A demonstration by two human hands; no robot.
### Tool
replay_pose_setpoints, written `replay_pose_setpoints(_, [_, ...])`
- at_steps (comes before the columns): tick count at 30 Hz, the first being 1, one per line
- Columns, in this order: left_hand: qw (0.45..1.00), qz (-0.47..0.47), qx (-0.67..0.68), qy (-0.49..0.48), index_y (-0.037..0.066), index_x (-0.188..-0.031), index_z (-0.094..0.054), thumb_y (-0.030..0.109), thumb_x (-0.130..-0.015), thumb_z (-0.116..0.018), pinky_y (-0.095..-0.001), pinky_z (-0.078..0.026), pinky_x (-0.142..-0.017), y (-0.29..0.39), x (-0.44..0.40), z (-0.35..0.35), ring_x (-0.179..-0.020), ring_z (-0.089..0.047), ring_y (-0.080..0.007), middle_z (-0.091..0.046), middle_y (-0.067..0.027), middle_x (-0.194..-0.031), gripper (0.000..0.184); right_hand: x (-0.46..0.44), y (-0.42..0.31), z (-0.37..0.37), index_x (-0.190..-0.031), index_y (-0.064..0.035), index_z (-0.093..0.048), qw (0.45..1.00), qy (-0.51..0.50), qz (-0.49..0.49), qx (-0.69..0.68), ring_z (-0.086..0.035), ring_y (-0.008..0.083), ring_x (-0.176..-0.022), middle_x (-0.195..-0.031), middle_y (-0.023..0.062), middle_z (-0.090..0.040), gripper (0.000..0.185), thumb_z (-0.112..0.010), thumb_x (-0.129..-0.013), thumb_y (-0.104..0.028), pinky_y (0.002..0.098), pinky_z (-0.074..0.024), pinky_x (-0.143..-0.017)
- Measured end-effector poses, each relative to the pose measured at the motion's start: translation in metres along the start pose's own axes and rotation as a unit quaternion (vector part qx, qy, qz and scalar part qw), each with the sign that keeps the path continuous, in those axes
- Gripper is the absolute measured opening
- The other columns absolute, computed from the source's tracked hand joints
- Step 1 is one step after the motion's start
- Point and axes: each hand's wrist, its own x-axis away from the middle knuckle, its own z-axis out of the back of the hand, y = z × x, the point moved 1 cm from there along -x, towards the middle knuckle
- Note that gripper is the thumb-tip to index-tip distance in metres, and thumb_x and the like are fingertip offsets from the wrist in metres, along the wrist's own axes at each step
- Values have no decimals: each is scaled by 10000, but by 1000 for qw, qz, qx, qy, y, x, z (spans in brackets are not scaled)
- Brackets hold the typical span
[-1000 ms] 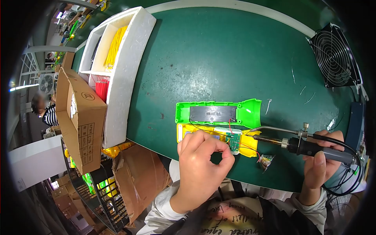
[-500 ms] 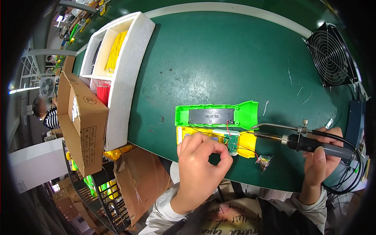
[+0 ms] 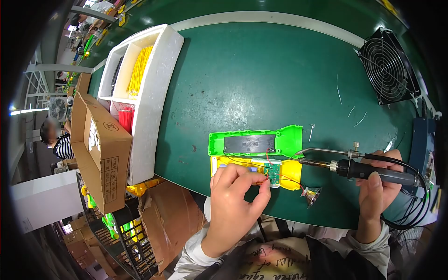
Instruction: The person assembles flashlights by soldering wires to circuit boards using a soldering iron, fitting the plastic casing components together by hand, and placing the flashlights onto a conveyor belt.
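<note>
Left hand (image 3: pixel 237 198): finger and thumb close together by thin wires (image 3: pixel 266 178); too small to tell if they pinch them
Green case (image 3: pixel 289 138): open on the table (image 3: pixel 224 88), just above the yellow case (image 3: pixel 293 177)
Little board (image 3: pixel 272 174): in the yellow case, right by the left fingertips
Shiny cup (image 3: pixel 312 196): on the table, near the yellow case
Soldering iron (image 3: pixel 351 168): tip a bit farther from the little board than before
Right hand (image 3: pixel 379 190): wrapped around the soldering iron's handle

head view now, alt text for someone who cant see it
Right hand holding a soldering iron near a yellow shell with a circuit board, left hand at thin wires there. A green shell lies just beyond on a green table; foam box left, fan right.
</note>
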Motion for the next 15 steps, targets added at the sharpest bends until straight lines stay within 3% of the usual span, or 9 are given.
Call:
replay_pose_setpoints(6, [1000, 5, 4, 3, 70, -795, -655, 79, -698, -735, -348, -391, -721, -2, 5, -5, -768, -517, -228, -550, -40, -784, 127, 1, 0, 2, -928, 43, -514, 1000, -5, -2, 6, -514, 108, -581, -871, 108, -507, 312, -660, -829, -215, 213, -433, -503])
replay_pose_setpoints(15, [999, -19, -14, 29, 36, -771, -652, 14, -684, -718, -333, -442, -684, -2, 5, -7, -751, -546, -232, -575, -73, -771, 111, 0, 2, 2, -947, 42, -512, 1000, -12, 19, -6, -521, 102, -587, -892, 105, -507, 297, -657, -833, -191, 217, -442, -527])
